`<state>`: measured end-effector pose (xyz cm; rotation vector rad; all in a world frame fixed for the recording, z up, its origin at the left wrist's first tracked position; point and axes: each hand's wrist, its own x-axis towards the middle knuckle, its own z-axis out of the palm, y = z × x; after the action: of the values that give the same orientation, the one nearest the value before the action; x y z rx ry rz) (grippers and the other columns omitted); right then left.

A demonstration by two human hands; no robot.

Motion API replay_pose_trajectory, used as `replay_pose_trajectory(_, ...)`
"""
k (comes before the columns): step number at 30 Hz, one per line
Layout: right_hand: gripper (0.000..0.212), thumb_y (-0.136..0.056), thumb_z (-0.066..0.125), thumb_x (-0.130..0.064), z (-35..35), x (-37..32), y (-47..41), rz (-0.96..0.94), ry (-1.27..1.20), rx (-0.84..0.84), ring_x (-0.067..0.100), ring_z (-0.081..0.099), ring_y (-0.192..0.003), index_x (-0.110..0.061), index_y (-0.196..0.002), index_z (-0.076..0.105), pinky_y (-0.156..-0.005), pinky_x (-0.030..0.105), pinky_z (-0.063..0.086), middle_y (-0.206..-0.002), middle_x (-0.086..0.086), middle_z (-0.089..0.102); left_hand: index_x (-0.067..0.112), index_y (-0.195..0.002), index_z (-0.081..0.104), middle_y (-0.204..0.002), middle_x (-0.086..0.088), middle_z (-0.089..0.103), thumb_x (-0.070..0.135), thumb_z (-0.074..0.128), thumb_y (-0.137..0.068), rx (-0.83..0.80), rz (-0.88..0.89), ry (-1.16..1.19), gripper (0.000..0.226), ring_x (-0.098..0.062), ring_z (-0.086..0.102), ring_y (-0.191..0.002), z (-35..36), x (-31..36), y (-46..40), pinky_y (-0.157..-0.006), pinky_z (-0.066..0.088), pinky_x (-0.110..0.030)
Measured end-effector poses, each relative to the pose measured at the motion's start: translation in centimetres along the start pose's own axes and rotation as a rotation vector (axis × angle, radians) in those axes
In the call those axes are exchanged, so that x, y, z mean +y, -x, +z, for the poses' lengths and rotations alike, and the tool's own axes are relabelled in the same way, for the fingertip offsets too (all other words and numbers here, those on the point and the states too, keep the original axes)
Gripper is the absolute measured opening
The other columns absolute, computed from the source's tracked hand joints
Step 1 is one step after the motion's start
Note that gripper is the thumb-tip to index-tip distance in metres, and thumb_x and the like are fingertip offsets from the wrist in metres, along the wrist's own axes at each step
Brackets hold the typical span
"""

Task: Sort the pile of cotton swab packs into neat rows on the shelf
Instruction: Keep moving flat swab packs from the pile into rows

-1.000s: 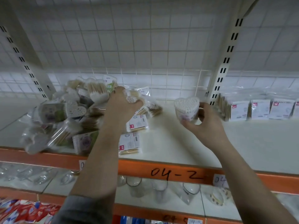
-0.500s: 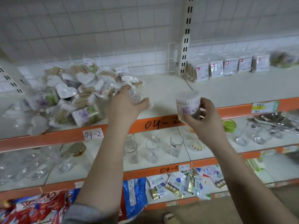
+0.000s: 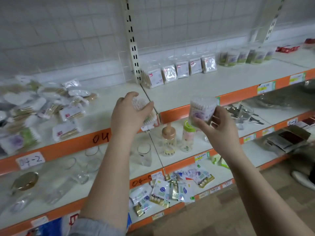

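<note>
Over the near shelf edge: both hands raised, each with a swab pack.
Left hand (image 3: 129,114): grip closed round a clear swab pack (image 3: 139,103), fingers curled over it, white tips showing between thumb and fingers; held above the orange shelf edge (image 3: 196,106), just left of the seam between the two shelf boards.
Right hand (image 3: 219,126): grip closed on a swab tub (image 3: 202,109), upright, clear, with a purple label, white tips at the top; held in front of the shelf edge, right of the left hand and well apart from it.
Pile of swab packs (image 3: 42,109): loose heap at far left on the top shelf (image 3: 221,82), flat bags and heart-shaped boxes mixed, some tilted, some flat.
Row of flat packs (image 3: 180,70): standing side by side at the far side of the shelf, right of the white upright (image 3: 133,40).
Row of tubs (image 3: 245,55): further right along the back, purple and green labels, blurred.
Shelf below: glasses (image 3: 144,154), two baby bottles (image 3: 177,138), a jar with a gold lid (image 3: 25,181).
Lowest shelf: small sachets (image 3: 170,189) in a loose scatter.
</note>
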<state>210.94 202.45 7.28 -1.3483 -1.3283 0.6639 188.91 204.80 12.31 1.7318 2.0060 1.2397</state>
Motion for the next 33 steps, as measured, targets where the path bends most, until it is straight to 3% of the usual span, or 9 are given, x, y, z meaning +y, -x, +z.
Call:
replay_pose_trajectory(4, 0.042, -0.070, 0.075, -0.045, -6.5, 3.2, -3.6, -0.044, 0.059, 0.004, 0.021, 0.064, -0.090, -0.027, -0.103, 0.058, -0.081, 0.045, 0.052, -0.095, -0.001, 0.067, 0.027, -0.123, 0.055, -0.122, -0.004, 0.055, 0.050, 0.065, -0.079, -0.018, -0.012, 0.034, 0.051, -0.021, 0.050, -0.114, 6.6, 5.8, 0.8, -0.081, 0.033, -0.021)
replay_pose_trajectory(11, 0.043, -0.065, 0.071, -0.050, -18.6, 8.4, -10.3, -0.037, 0.139, -0.022, 0.017, 0.064, -0.087, -0.025, -0.098, 0.059, -0.078, 0.043, 0.052, -0.091, -0.003, 0.068, 0.024, -0.120, 0.056, -0.121, -0.006, 0.056, 0.052, 0.065, -0.077, 0.045, -0.097, 0.066, 0.052, -0.023, 0.052, -0.113, 16.9, 15.3, 1.3, -0.080, 0.034, -0.023)
replay_pose_trajectory(13, 0.037, -0.071, 0.074, -0.041, -21.3, 9.9, -12.1, -0.033, 0.154, -0.021, 0.018, 0.063, -0.085, -0.023, -0.099, 0.059, -0.076, 0.037, 0.051, -0.089, -0.002, 0.067, 0.023, -0.120, 0.056, -0.121, -0.006, 0.057, 0.053, 0.064, -0.077, 0.058, -0.108, 0.060, 0.052, -0.023, 0.053, -0.112, 19.1, 17.3, 0.9, -0.081, 0.035, -0.024)
replay_pose_trajectory(16, 0.029, -0.076, 0.074, -0.028, -24.5, 11.7, -14.6, -0.025, 0.168, -0.010, 0.014, 0.056, -0.075, -0.019, -0.099, 0.058, -0.065, 0.017, 0.042, -0.082, -0.007, 0.062, 0.022, -0.120, 0.057, -0.120, -0.006, 0.057, 0.055, 0.064, -0.077, 0.066, -0.114, 0.050, 0.054, -0.024, 0.054, -0.110, 22.2, 19.6, -0.2, -0.081, 0.036, -0.026)
replay_pose_trajectory(17, 0.029, -0.077, 0.074, -0.027, -25.3, 12.3, -15.6, -0.022, 0.164, -0.007, 0.013, 0.056, -0.077, -0.019, -0.099, 0.058, -0.065, 0.015, 0.041, -0.083, -0.008, 0.063, 0.022, -0.120, 0.056, -0.120, -0.006, 0.057, 0.055, 0.064, -0.077, 0.069, -0.117, 0.051, 0.055, -0.025, 0.054, -0.110, 23.1, 20.3, -0.6, -0.082, 0.037, -0.026)
replay_pose_trajectory(21, 0.036, -0.077, 0.073, -0.028, -27.8, 14.8, -19.9, -0.015, 0.141, 0.024, 0.017, 0.062, -0.092, -0.021, -0.108, 0.058, -0.078, 0.032, 0.048, -0.098, -0.004, 0.067, 0.022, -0.122, 0.055, -0.122, -0.006, 0.056, 0.056, 0.062, -0.079, 0.060, -0.110, 0.045, 0.056, -0.024, 0.052, -0.111, 26.8, 22.8, -2.7, -0.081, 0.034, -0.025)
replay_pose_trajectory(28, 0.044, -0.077, 0.073, -0.024, -29.4, 18.1, -28.3, -0.035, 0.126, 0.029, 0.009, 0.061, -0.098, -0.018, -0.117, 0.055, -0.080, 0.015, 0.046, -0.106, -0.006, 0.065, 0.022, -0.122, 0.055, -0.124, -0.006, 0.056, 0.057, 0.061, -0.079, 0.059, -0.096, 0.051, 0.056, -0.024, 0.051, -0.114, 34.0, 25.6, -8.5, -0.087, 0.040, -0.029)
replay_pose_trajectory(33, 0.047, -0.072, 0.073, -0.036, -29.4, 19.6, -35.3, -0.057, 0.150, 0.001, 0.020, 0.063, -0.094, -0.021, -0.114, 0.056, -0.083, 0.042, 0.052, -0.102, -0.003, 0.066, 0.023, -0.120, 0.057, -0.122, -0.003, 0.059, 0.057, 0.062, -0.076, 0.035, -0.121, 0.047, 0.056, -0.024, 0.055, -0.110, 38.5, 27.3, -14.4, -0.082, 0.042, -0.029)
